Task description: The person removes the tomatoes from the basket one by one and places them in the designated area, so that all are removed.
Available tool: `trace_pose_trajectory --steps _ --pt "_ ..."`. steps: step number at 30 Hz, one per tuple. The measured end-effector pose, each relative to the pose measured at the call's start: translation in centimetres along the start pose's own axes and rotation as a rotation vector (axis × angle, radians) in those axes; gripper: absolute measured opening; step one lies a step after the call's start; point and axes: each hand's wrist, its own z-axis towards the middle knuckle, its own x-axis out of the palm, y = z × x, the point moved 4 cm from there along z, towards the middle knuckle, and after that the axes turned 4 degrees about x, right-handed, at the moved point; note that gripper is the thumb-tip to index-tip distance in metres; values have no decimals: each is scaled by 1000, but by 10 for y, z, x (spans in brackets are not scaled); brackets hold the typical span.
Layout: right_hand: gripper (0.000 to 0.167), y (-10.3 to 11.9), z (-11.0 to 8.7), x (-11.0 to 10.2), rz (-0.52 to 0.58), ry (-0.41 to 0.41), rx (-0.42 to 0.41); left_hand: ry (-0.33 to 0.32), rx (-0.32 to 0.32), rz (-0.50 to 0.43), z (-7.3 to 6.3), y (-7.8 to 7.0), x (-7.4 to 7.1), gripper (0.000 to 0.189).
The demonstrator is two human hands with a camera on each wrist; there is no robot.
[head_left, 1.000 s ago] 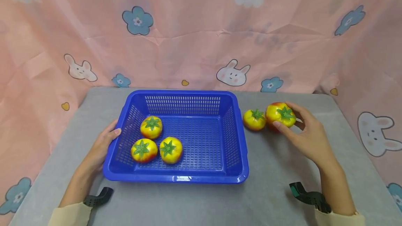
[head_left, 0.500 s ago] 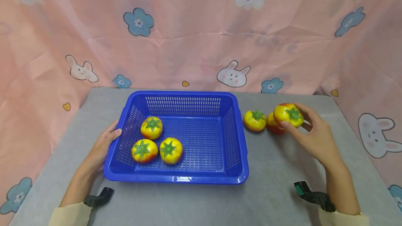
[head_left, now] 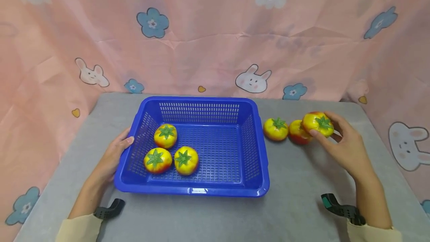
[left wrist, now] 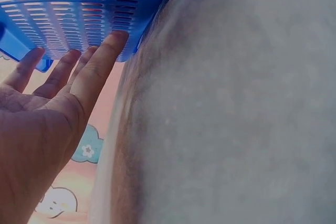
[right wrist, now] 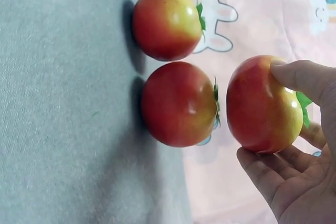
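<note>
My right hand (head_left: 347,146) holds a yellow-red tomato (head_left: 317,123) with a green star-shaped calyx, thumb on one side and fingers on the other. In the right wrist view this tomato (right wrist: 262,106) is raised off the table, close above a second tomato (right wrist: 178,104). A third tomato (head_left: 275,129) sits on the table between that one and the blue plastic basket (head_left: 189,191). Inside the basket, three more tomatoes (head_left: 158,160) lie toward the left. My left hand (head_left: 112,156) rests against the basket's left side; the left wrist view shows its fingers (left wrist: 97,72) extended at the slotted wall.
The basket stands on a grey cloth-covered table (head_left: 292,204). A pink curtain (head_left: 208,55) printed with rabbits, flowers and clouds hangs behind the table and along both sides. Dark straps (head_left: 342,210) sit at both wrists.
My right hand has lifted the tomato and moved it right, uncovering the tomato beneath. My left hand stays at the basket, and the head view has shifted slightly.
</note>
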Motion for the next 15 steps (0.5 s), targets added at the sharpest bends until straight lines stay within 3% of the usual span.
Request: trace_pose_trajectory --steps 7,15 --pt "75 -9 -3 -2 -7 -1 54 -4 -22 73 3 -3 0 60" --pt "74 -21 2 -6 -1 10 91 0 -12 58 1 -2 0 62"
